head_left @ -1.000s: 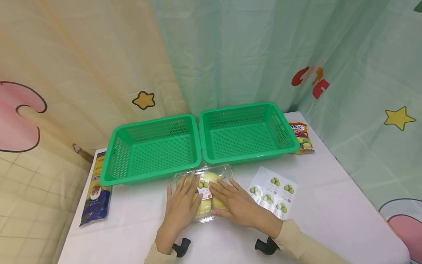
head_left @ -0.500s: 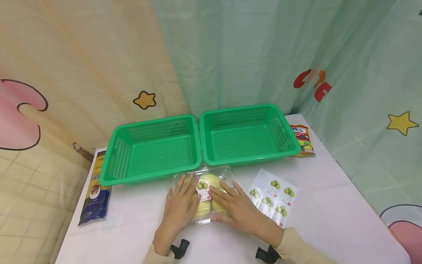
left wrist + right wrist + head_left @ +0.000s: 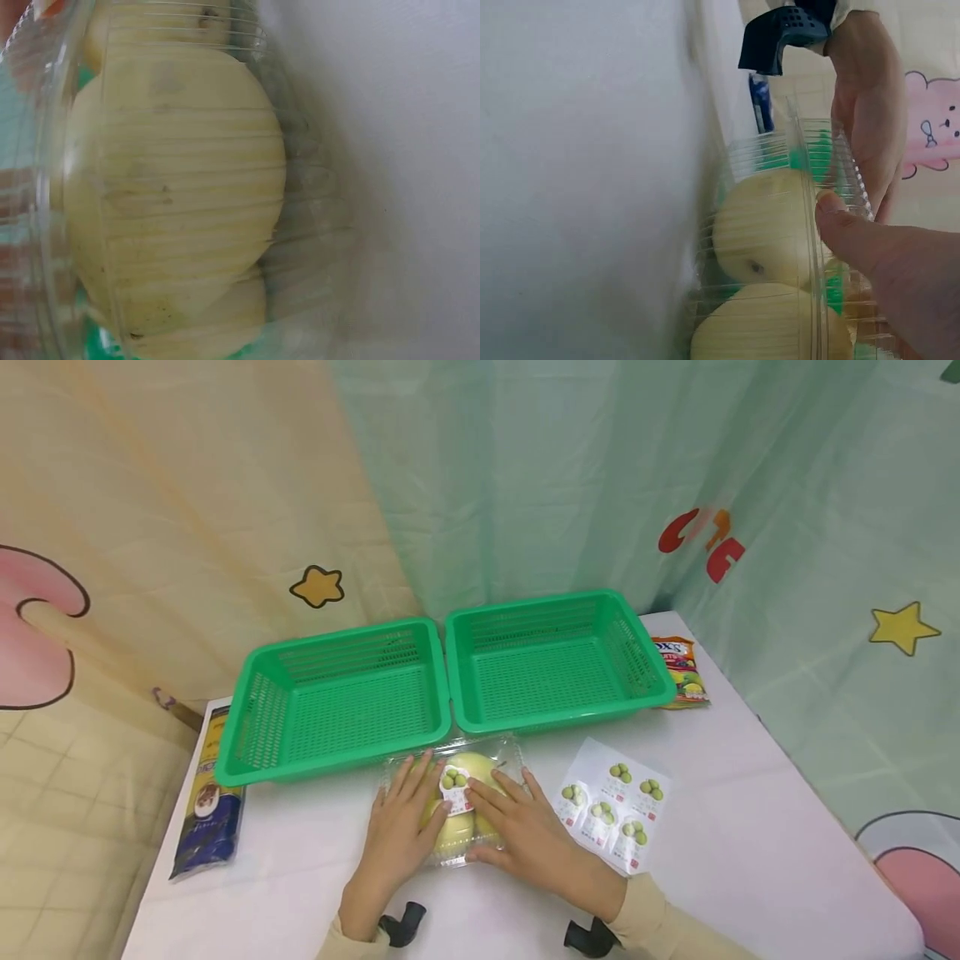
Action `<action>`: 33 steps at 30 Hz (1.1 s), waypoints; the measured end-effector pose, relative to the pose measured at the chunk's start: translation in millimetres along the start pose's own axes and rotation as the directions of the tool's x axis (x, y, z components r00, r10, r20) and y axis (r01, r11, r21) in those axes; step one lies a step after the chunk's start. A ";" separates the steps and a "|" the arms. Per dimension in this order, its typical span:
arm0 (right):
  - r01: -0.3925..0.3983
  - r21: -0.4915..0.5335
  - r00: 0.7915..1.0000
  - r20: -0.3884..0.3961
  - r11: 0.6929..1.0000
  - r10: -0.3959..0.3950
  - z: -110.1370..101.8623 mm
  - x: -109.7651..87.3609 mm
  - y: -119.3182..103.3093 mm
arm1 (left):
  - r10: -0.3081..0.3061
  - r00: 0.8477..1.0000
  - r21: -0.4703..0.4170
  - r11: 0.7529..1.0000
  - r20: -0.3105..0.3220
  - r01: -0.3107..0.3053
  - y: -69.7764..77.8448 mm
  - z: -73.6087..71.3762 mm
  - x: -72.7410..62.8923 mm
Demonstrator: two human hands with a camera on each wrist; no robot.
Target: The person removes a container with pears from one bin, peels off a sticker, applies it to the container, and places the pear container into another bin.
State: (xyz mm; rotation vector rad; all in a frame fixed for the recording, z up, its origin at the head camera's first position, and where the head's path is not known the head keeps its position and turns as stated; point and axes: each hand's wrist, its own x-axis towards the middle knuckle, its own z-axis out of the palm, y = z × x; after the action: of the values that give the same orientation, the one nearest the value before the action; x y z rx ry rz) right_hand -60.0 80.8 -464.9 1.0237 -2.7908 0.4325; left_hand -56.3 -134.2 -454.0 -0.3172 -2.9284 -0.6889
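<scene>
In the head view, a clear plastic clamshell box point(image 3: 452, 861) of pale yellow round fruit point(image 3: 180, 187) lies in front of the two baskets. On its lid is a white label point(image 3: 455, 789) with green fruit printed on it. My left hand point(image 3: 400, 827) rests on the lid's left side, fingers extended. Across the right side lies my right hand point(image 3: 528, 833), fingers spread, with some fingertips at the label's edge. In the right wrist view, the right thumb point(image 3: 847, 225) touches the box's rim. To the right lies a sheet of matching labels point(image 3: 611, 806).
Two green plastic baskets point(image 3: 337, 766) stand side by side behind the box, with nothing in them. A blue and yellow packet point(image 3: 206, 810) lies at the left edge. An orange snack bag point(image 3: 682, 672) sits beside the right basket. Patterned curtains point(image 3: 525, 485) hang behind the table.
The head view shifts slightly. Both hands stay on the lid in nearly the same pose, and the box keeps its place before the baskets.
</scene>
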 end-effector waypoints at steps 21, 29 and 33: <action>-0.435 0.867 0.797 0.244 0.244 0.553 8.3 -3.7 77.5 | -0.512 0.847 -0.597 0.638 0.142 0.486 -52.1 -11.1 -19.8; -0.500 0.824 0.760 0.271 0.266 0.590 18.1 9.9 73.4 | -0.504 0.827 -0.652 0.545 0.247 0.527 -64.6 -12.8 -19.6; -0.481 0.842 0.771 0.273 0.245 0.575 18.6 13.5 71.7 | -0.512 0.820 -0.651 0.535 0.257 0.538 -65.7 -13.2 -20.5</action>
State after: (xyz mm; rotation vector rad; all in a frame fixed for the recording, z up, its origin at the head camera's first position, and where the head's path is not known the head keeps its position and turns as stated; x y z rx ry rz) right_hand -117.4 118.9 -495.3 -0.0476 -2.6251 2.1538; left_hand -50.6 -201.2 -473.6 0.5676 -2.6151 -1.9118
